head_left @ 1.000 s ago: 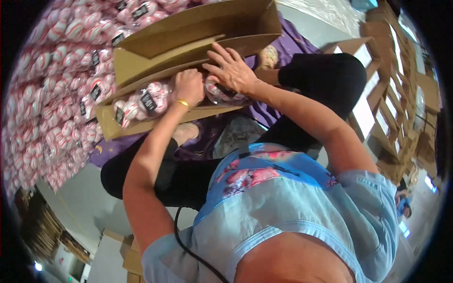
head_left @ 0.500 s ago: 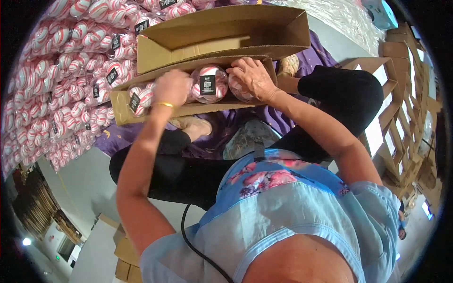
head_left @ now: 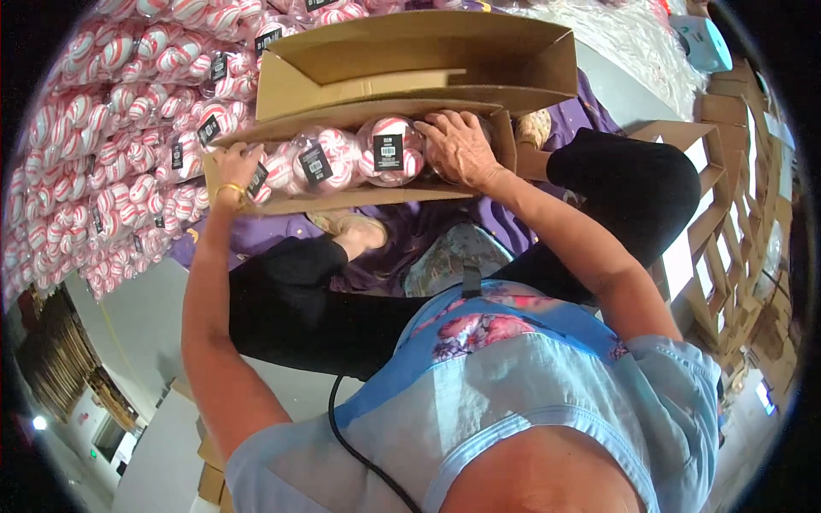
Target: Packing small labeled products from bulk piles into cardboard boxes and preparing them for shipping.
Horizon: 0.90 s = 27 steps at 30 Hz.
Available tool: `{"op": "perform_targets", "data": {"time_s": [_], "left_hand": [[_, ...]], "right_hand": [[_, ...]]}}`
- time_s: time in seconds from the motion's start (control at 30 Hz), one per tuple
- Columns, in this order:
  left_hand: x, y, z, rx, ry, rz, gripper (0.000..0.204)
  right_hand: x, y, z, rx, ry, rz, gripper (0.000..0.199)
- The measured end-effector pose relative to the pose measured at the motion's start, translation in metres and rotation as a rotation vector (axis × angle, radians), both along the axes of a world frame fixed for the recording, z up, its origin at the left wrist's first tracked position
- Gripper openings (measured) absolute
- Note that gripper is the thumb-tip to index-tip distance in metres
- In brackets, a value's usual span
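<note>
A long, open cardboard box (head_left: 342,203) lies across in front of me, with a row of clear packs of red-and-white striped balls inside. At its left end my left hand (head_left: 237,169) has its fingers bent over the leftmost pack (head_left: 278,169), which has a black label. Over the rightmost pack, mostly hidden under it, my right hand (head_left: 464,151) curls its fingers down into the box. Between my hands sit a pack with a tilted black label (head_left: 340,167) and another with an upright black label (head_left: 389,152).
Another open cardboard box (head_left: 376,51) stands just behind. Stacked packs of striped balls (head_left: 111,128) fill the far left. Several open cartons (head_left: 718,222) line the right side, and clear plastic sheeting (head_left: 633,51) lies at the far right. Purple cloth (head_left: 393,227) lies beneath the box.
My left hand has moved left, from the middle of the row to the box's left end, uncovering the pack it hid. My right hand stays at the right end.
</note>
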<state>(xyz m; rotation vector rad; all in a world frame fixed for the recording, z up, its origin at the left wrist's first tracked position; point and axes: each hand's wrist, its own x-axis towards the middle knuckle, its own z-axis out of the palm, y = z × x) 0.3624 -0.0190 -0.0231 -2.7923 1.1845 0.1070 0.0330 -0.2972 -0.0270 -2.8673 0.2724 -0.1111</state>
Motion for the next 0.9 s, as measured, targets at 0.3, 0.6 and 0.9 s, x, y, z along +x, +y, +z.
{"op": "perform_targets", "data": {"time_s": [0.3, 0.6, 0.9], "left_hand": [[-0.037, -0.004, 0.052, 0.069, 0.339, -0.208, 0.054], [0.013, 0.045, 0.007, 0.127, 0.411, 0.134, 0.064], [-0.016, 0.021, -0.014, 0.352, 0.321, 0.161, 0.060]], "right_hand": [[0.007, 0.004, 0.004, -0.027, -0.043, -0.026, 0.043], [0.033, 0.028, 0.040, 0.271, -0.274, 0.293, 0.044], [0.099, 0.092, -0.007, 0.077, 0.079, 0.356, 0.074]]}}
